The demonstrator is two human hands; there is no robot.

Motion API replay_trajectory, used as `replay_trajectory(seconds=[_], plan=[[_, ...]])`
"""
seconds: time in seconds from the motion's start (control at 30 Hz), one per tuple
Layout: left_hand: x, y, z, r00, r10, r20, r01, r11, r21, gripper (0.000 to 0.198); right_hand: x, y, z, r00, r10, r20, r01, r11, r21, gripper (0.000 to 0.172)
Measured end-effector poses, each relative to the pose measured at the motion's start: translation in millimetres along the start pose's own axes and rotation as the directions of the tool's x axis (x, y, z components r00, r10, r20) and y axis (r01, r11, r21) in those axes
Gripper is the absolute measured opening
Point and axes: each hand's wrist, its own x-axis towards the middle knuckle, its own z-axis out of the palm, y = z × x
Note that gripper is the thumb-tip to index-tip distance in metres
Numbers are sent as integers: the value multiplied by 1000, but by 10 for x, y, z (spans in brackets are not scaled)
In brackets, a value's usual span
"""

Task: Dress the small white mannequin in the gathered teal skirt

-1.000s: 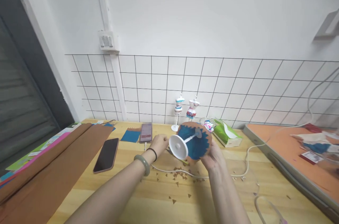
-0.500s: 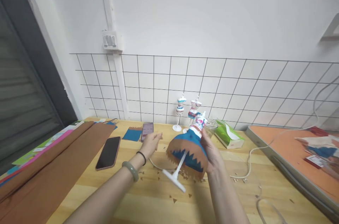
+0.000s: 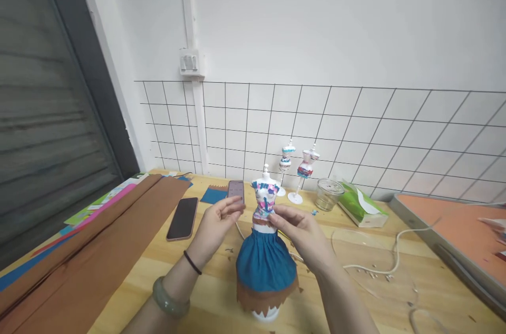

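A miniature dress form (image 3: 266,194) stands upright in front of me. Its white torso has pink, blue and white patterned trim, and a gathered blue skirt (image 3: 266,263) with a brown jagged-edged hem hangs from its waist. The white round base (image 3: 266,315) shows beneath the hem. My right hand (image 3: 298,226) is at the right side of the torso, thumb across the front and fingers partly hidden behind. To the left, my left hand (image 3: 217,223) is apart from the form, fingers bent loosely and holding nothing.
Two more small dress forms (image 3: 285,164) stand by the wall. Behind lie a glass jar (image 3: 328,196), a green tissue pack (image 3: 361,206), phones (image 3: 182,219) and blue-brown cloth (image 3: 214,195). Brown fabric (image 3: 114,239) covers the left; an orange tray (image 3: 443,223) sits right. A white cable (image 3: 397,242) crosses the table.
The dress form, tilted in my right hand with its underside showing, is now upright on the table. Both hands are on either side of it. My view has shifted left.
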Motion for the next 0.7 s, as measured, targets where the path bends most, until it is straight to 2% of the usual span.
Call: replay_trajectory(seconds=[0.07, 0.2, 0.37, 0.63, 0.7], plan=[[-32, 45, 25, 1000, -16, 12, 17, 1000, -20, 37, -5, 6, 9, 999, -5, 33, 6, 1000, -23, 34], [-50, 42, 59, 999, -39, -28, 38, 999, -31, 28, -2, 24, 11, 998, -11, 63, 14, 999, -52, 33], [-25, 10, 75, 998, -34, -46, 33, 999, -19, 19, 13, 36, 22, 999, 5, 46, -1, 997, -80, 32], [-26, -9, 53, 997, 57, -55, -53, 996, 76, 13, 43, 127, 17, 998, 63, -8, -64, 995, -77, 28], [-34, -7, 55, 996, 79, -26, -76, 992, 105, 27, 49, 146, 12, 997, 75, -20, -77, 994, -84, 31]])
